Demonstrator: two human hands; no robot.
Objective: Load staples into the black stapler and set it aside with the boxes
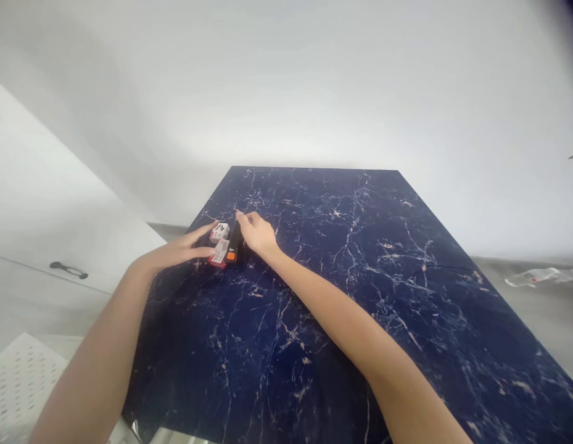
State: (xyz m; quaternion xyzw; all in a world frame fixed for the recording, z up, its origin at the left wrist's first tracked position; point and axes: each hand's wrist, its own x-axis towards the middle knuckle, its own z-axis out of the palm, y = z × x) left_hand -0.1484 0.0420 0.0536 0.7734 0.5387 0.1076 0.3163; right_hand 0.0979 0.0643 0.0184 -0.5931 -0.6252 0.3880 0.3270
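Note:
Near the left edge of the dark blue table, several small boxes stand side by side. My left hand [187, 246] reaches them from the left, thumb and fingers stretched apart. Its upper fingers touch a small white box [219, 232], and its thumb lies against a red and white box [220, 253] just in front. Beside these is a long black box [234, 240] with an orange patch on its near end. My right hand [258, 233] is closed over the right side of the black box, its fingertips at the far end; the hand hides part of it.
The table [342, 290] has a blue marbled top and stands against a pale wall. A clear plastic wrapper [543, 277] lies beyond its right edge. To the left are a white cabinet with a dark handle [68, 270] and a perforated white seat or panel [24, 385].

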